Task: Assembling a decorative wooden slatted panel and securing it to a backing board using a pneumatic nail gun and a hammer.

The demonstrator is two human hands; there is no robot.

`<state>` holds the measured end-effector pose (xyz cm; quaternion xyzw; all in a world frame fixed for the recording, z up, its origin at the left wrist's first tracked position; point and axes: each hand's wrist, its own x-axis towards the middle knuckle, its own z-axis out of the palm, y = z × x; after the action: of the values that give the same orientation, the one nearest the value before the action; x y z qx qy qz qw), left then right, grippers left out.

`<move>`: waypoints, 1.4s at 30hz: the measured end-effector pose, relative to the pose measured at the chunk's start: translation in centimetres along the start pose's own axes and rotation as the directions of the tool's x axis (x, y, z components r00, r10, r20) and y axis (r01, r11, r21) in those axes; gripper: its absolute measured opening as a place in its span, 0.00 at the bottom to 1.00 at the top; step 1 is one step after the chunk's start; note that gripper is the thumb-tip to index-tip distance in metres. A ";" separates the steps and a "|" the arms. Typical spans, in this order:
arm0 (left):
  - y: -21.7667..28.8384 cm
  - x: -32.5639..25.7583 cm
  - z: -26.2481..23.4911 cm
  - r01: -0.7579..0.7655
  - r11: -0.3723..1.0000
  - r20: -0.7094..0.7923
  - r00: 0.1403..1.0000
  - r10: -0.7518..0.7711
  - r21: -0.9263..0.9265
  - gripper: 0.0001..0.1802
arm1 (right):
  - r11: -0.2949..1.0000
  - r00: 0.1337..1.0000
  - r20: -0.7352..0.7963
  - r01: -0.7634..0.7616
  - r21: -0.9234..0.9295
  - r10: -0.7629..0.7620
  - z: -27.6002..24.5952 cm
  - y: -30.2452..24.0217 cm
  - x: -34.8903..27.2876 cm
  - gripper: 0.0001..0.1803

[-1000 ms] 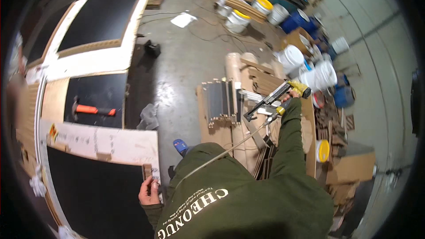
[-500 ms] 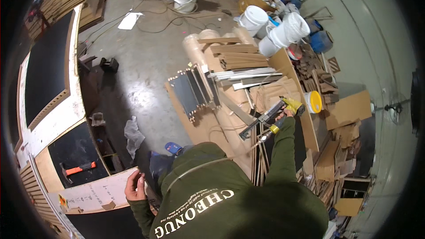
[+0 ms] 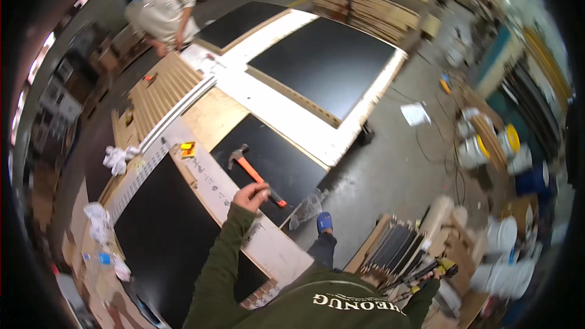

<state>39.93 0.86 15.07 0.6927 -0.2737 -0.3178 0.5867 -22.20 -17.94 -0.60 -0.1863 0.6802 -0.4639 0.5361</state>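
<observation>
Reaching out, the left hand [image 3: 251, 195] curls its fingers onto the hammer [image 3: 256, 173]; its orange handle runs from 10 to 4 o'clock. The right hand [image 3: 434, 275] is wrapped around a nail gun [image 3: 420, 274].

Matt black panel [image 3: 161, 225], pale bare-wood frame strip [image 3: 237, 213], hammer [image 3: 253, 173] with glossy orange handle.
</observation>
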 end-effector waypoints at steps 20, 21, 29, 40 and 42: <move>-5.2 17.9 -26.1 0.046 0.253 -0.211 0.706 0.676 0.966 0.15 | 0.962 0.987 -0.129 -0.126 -0.244 0.096 13.2 -4.6 2.1 0.20; -4.8 17.7 -26.1 0.039 0.250 -0.203 0.707 0.677 0.968 0.15 | 0.976 0.990 -0.130 -0.085 -0.199 0.060 13.3 -4.3 1.5 0.20; -1.5 17.4 -23.2 -0.069 0.201 -0.097 0.696 0.711 0.977 0.16 | 0.992 0.987 -0.162 -0.026 -0.120 0.006 10.7 -1.3 0.5 0.20; 0.9 17.7 -19.3 -0.417 0.149 0.138 0.583 0.801 0.896 0.18 | 0.943 0.924 -0.206 0.294 -0.158 -0.322 10.8 -6.1 -6.2 0.33; 0.3 17.1 -18.5 -0.535 0.140 0.201 0.529 0.824 0.833 0.18 | 0.953 0.919 -0.257 0.282 -0.107 -0.300 10.8 -8.7 -10.6 0.33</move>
<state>65.15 -0.24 15.34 0.7095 -0.5785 0.2701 0.2981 -10.86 -18.98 12.53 -0.2385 0.7269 -0.5362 0.3567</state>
